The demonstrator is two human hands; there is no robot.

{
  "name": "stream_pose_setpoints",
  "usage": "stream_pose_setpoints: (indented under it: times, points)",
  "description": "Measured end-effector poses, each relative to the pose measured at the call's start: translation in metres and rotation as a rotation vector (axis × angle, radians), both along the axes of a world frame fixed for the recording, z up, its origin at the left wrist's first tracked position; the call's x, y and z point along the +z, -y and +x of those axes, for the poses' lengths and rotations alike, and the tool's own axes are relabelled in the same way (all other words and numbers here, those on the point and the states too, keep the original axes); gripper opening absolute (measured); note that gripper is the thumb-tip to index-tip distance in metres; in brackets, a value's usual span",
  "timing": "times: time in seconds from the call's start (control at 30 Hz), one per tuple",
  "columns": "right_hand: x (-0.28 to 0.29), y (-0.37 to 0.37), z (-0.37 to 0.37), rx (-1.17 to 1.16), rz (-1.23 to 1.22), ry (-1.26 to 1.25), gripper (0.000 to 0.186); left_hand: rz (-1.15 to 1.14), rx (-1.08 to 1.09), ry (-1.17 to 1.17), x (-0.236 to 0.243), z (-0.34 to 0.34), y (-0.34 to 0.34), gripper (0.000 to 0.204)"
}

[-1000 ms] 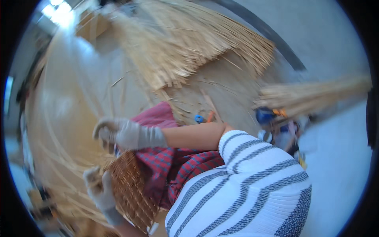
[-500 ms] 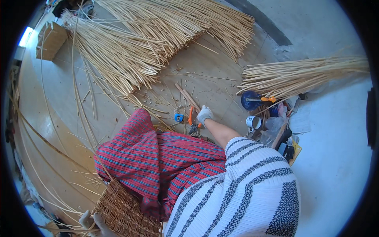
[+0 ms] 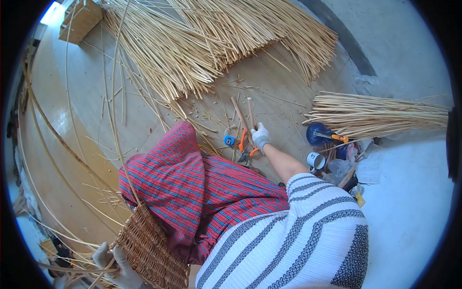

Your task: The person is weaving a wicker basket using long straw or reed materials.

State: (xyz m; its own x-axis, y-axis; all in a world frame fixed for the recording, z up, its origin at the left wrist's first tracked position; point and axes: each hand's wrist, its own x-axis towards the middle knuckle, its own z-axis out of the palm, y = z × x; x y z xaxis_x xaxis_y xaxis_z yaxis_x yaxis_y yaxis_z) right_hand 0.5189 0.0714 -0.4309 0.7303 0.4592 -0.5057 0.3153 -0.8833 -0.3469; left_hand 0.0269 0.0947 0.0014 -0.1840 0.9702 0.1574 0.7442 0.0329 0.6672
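A brown woven basket (image 3: pixel 151 248) rests on its side at my lap's left, with long pale canes (image 3: pixel 113 96) running from it. My left hand (image 3: pixel 120 269), in a grey-white glove, grips its edge among the canes; part of the hand is hidden by the basket. My right arm reaches forward over the floor. In a white glove, my right hand (image 3: pixel 261 136) is closed on the lower end of a short wooden stick (image 3: pixel 250 111). A second, browner stick (image 3: pixel 239 114) lies beside it. Orange-handled pruning shears (image 3: pixel 243 140) and a blue tape measure (image 3: pixel 229 140) lie close by.
Large bundles of pale canes (image 3: pixel 192 53) spread across the far floor, with another bundle (image 3: pixel 375 115) at the right. Near it stand a blue round container (image 3: pixel 316 134), a white mug (image 3: pixel 315 160) and plastic bags (image 3: pixel 340 167). A box-shaped block (image 3: pixel 81 20) sits far left.
The view has shifted, so things sit lower and farther right. My right hand has taken hold of one stick and swung it apart from the other. My left hand stays at the basket.
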Motion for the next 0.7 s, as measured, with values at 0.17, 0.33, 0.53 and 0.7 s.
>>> stream_pose_setpoints:
  times: [0.17, 0.33, 0.53, 0.7]
  points:
    - [0.118, -0.076, -0.054, -0.005, 0.759, -0.403, 0.027, 0.014, -0.009, -0.031, -0.004, 0.003, -0.002, 0.023]
    - [0.317, -0.139, -0.17, 0.418, 1.096, -1.23, 0.026, 0.103, -0.031, -0.136, -0.005, 0.002, 0.001, 0.023]
    - [0.457, -0.189, -0.312, 1.249, 0.894, -1.004, 0.046, 0.069, -0.098, 0.236, 0.001, 0.011, 0.008, 0.035]
    - [0.473, -0.202, -0.387, 1.536, 0.796, -0.903, 0.047, -0.053, 0.039, 0.166, 0.002, 0.007, 0.016, 0.055]
